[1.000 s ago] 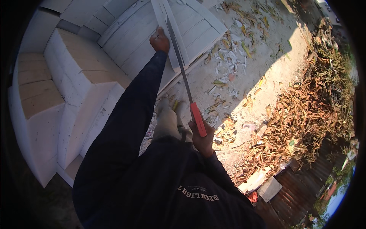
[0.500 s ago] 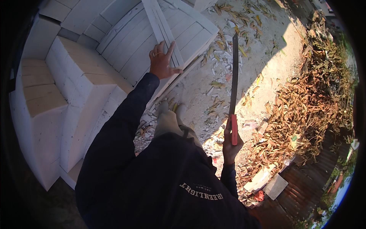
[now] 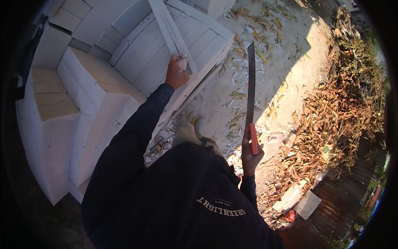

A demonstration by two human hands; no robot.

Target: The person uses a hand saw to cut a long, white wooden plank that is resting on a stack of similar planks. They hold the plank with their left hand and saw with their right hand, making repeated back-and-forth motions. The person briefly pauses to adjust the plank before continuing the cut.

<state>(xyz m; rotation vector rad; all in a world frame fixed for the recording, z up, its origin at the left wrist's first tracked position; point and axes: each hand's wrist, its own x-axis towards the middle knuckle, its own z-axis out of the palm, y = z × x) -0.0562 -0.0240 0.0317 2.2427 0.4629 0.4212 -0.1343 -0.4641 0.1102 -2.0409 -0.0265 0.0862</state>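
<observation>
Looks to me like a pause in sawing, with some repositioning going on. The long, flat white plank (image 3: 169, 27) lies on the flat top of pale side-by-side slabs (image 3: 143, 62), and the left hand (image 3: 178, 72) is at its near end, fingers curled in. Something pale shows there, but I can't tell what, if anything, they're gripping. Right hand (image 3: 252, 157) is wrapped round the red handle of the dark-bladed handsaw (image 3: 251, 83), blade pointing away over the littered ground, well apart from the plank. More cutting would call for steadying the plank and bringing the teeth back over.

Compared with a second ago: the saw was on the plank then, now it's off to the right. Half a second ago the left fingers were spread.
</observation>
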